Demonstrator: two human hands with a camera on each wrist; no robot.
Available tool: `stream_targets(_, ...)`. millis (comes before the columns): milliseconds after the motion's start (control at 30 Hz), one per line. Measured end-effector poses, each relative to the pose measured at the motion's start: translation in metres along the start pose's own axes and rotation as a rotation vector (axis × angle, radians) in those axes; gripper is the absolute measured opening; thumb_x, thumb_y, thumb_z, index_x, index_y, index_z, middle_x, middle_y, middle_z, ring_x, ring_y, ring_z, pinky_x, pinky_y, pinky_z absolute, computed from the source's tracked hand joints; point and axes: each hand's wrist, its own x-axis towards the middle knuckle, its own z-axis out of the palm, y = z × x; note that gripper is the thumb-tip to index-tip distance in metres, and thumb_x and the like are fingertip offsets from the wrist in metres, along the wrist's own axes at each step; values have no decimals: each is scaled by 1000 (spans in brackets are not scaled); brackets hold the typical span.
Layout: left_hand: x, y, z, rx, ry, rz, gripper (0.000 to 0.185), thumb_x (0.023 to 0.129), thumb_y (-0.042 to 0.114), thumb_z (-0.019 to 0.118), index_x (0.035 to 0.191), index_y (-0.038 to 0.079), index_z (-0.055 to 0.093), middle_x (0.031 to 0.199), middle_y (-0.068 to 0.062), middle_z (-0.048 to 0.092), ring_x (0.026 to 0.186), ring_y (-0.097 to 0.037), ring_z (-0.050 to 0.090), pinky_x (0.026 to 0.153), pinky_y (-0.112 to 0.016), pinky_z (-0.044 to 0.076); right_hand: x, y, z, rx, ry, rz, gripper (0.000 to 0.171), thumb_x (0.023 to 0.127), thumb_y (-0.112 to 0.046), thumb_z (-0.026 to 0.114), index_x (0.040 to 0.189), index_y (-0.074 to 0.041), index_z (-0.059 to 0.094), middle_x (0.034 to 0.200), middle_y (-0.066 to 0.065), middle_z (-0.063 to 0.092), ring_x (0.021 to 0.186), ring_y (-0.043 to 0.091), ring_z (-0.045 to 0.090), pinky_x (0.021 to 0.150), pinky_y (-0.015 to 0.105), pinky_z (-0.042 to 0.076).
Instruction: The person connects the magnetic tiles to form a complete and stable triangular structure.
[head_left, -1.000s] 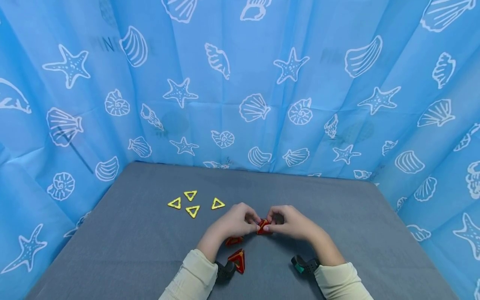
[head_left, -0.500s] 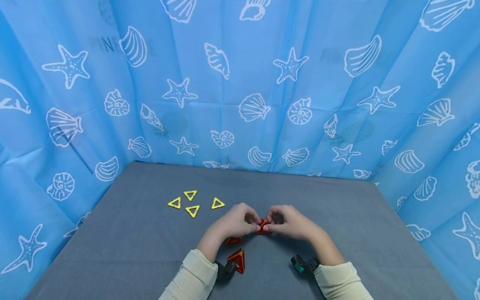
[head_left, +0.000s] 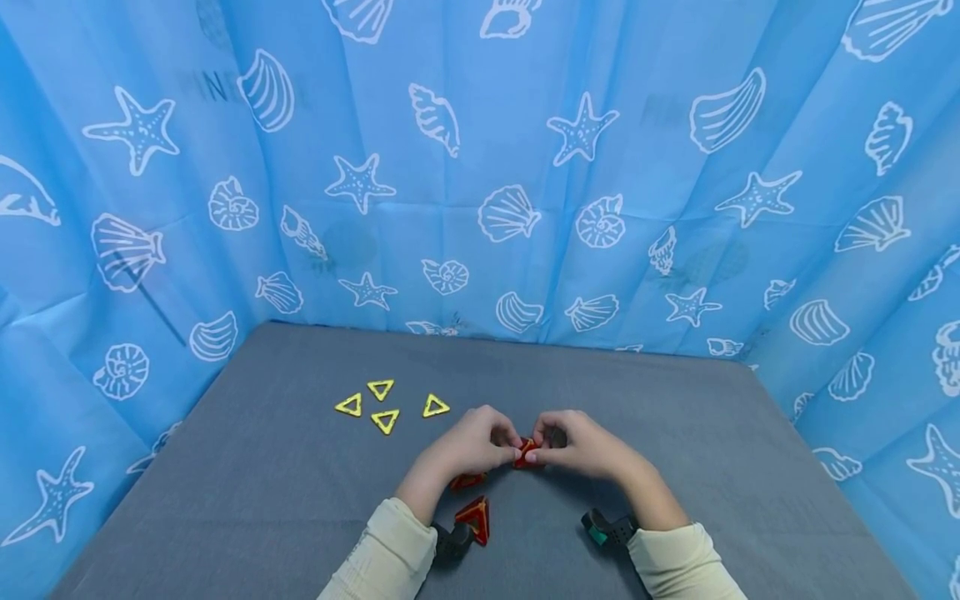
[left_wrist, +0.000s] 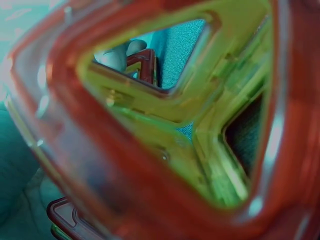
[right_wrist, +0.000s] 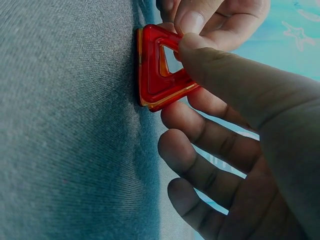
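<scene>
Both my hands meet over one red triangle tile (head_left: 527, 452), which stands on edge on the grey table (head_left: 300, 500). My right hand (head_left: 588, 448) pinches it between thumb and forefinger (the wrist view shows two thin red layers pressed face to face), the other fingers (right_wrist: 200, 165) loosely spread beneath. My left hand (head_left: 468, 444) closes on the same piece from the opposite side, fingertips curled to it. I judge the two-sided grip serves to steady the tile upright against the cloth.

Count, red: three pieces in view. One is in my fingers, a second red tile (head_left: 467, 481) lies just under my left hand, and a standing red triangle (head_left: 477, 520) sits by my left wrist.

Count, yellow: four yellow triangles (head_left: 384, 403), flat, grouped well left of my fingers and untouched.
</scene>
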Motion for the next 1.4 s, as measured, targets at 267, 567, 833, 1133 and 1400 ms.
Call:
stream_targets(267,-2,2,1,3,3,-9,8,100,13,75,92,14,78,85,4,71,77,-12,62,71,-30,51,0,-2,0,-10,-4,8,19,98,-26,79,93,-13,66,81,-5,62,70,10,56,64,25,47)
stream_targets(567,-3,4,-4,-26,-17,-21,5,100,12,74,97,13,78,89,3,72,80,-13,64,73,-30,53,-1,-3,-2,-7,3,0,19,98,-26,79,93,-13,66,81,-4,63,71,9,57,65,26,49)
stream_targets(833,-6,0,-15,-56,8,21,6,100,14,74,100,11,78,93,0,75,82,-13,68,72,-30,56,-2,0,-3,-25,24,-4,21,98,-28,79,93,-13,65,81,-4,64,71,9,58,64,26,49)
stream_targets(1133,-21,-10,-40,-36,96,41,13,101,25,74,105,12,78,95,0,72,78,-15,64,67,-33,54,-5,-2,-5,-85,66,22,24,96,-34,81,93,-15,65,84,-6,65,74,10,59,65,26,50)
stream_targets(1400,-54,-36,-82,10,244,-17,12,102,22,72,105,12,77,98,-2,73,86,-15,65,74,-34,54,0,-9,-4,-120,143,-42,23,97,-32,80,103,-12,70,98,1,68,84,13,62,69,27,52)
